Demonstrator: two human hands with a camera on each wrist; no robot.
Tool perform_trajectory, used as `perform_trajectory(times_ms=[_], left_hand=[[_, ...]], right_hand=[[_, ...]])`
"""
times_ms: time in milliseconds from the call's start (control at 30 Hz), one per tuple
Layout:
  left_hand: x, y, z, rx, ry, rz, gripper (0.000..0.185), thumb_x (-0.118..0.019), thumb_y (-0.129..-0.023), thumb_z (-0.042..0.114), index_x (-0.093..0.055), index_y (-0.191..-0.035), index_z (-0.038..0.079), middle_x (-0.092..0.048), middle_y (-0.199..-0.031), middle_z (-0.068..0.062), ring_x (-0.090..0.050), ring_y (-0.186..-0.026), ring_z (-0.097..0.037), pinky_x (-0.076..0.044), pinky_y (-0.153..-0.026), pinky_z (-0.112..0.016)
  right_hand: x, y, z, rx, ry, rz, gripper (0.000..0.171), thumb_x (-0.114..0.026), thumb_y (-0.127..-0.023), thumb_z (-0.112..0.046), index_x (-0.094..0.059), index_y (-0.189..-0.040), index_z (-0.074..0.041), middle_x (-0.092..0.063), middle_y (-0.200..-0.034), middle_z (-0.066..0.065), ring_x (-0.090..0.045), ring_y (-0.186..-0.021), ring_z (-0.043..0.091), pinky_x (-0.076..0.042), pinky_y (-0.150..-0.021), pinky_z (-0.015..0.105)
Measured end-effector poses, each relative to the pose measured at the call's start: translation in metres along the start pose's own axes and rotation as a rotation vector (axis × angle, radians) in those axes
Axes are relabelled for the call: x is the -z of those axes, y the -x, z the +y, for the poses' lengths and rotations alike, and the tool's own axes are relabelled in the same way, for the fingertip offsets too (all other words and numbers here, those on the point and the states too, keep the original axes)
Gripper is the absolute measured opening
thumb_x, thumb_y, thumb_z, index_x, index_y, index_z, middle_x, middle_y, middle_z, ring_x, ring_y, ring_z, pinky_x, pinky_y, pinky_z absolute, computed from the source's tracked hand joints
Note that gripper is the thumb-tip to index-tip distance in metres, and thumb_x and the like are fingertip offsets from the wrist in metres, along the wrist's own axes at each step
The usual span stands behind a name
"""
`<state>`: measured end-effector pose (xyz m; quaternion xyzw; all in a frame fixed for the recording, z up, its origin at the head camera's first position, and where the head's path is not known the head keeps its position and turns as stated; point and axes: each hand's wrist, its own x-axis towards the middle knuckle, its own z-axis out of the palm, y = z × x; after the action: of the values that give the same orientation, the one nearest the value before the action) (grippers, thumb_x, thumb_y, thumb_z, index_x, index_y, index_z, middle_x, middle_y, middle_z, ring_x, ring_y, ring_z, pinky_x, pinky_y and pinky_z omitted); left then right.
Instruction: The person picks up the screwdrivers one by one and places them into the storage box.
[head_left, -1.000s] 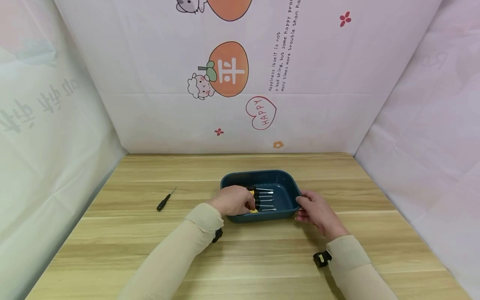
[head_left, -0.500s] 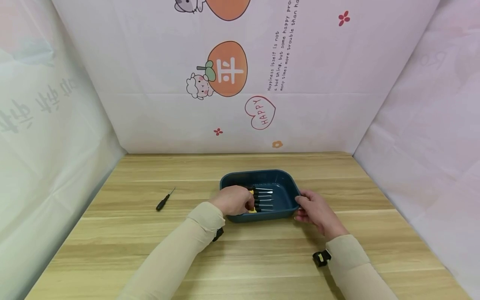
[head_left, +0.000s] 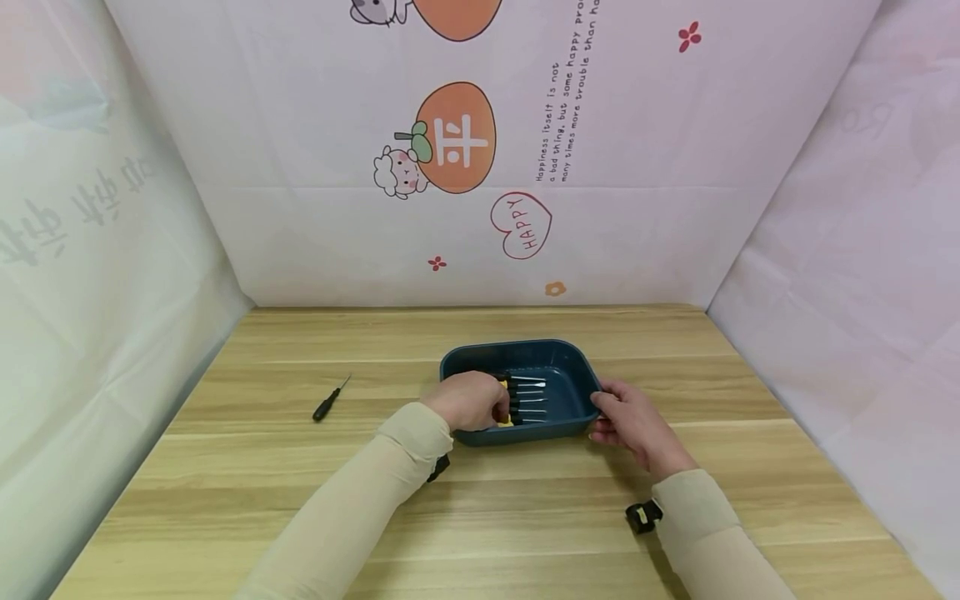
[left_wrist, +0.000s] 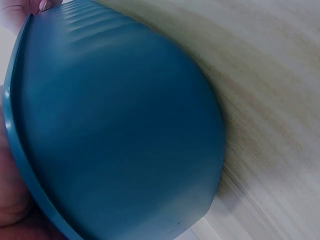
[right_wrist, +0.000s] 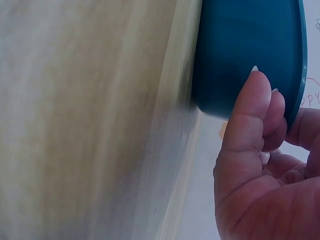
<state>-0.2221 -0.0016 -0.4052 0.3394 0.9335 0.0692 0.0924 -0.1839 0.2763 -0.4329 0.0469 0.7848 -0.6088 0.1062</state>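
Observation:
A dark blue rectangular tray [head_left: 572, 383] stands on the table in the head view, with several screwdrivers [head_left: 531, 400] lying side by side in it, shafts to the right. My left hand [head_left: 468, 400] reaches over the tray's left rim, its fingertips down at the black and yellow handle [head_left: 506, 422] of the nearest screwdriver. The hand's back hides most of the handles. My right hand [head_left: 630, 417] pinches the tray's right end, thumb on the rim and fingers [right_wrist: 247, 115] against the outer wall, as the right wrist view shows.
One black screwdriver [head_left: 327, 404] lies apart on the wooden table [head_left: 525, 517], left of the tray. White printed sheets [head_left: 322, 242] wall the table at the back and on both sides. A tape-measure-like black device [head_left: 642, 517] sits at the right wrist.
The nearest screwdriver's shaft has shifted slightly left and its tip looks narrower than a second ago. Both hands and the tray stay almost where they were.

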Motion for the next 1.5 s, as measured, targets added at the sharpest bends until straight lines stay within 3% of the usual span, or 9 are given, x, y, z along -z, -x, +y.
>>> perform_trajectory(times_ms=[1500], left_hand=[[-0.0042,0.0001,-0.0011,0.005,0.01,0.003,0.011,-0.077,-0.094,0.015,-0.079,-0.098,0.024,-0.074,-0.096,0.011,-0.065,-0.088,-0.006,-0.057,-0.084,-0.027]], right_hand=[[0.0019,-0.0004,-0.0003,0.005,0.003,-0.009,0.046,-0.045,-0.112,-0.02,-0.043,-0.151,0.003,-0.056,-0.091,0.006,-0.059,-0.077,0.015,-0.063,-0.074,0.031]])
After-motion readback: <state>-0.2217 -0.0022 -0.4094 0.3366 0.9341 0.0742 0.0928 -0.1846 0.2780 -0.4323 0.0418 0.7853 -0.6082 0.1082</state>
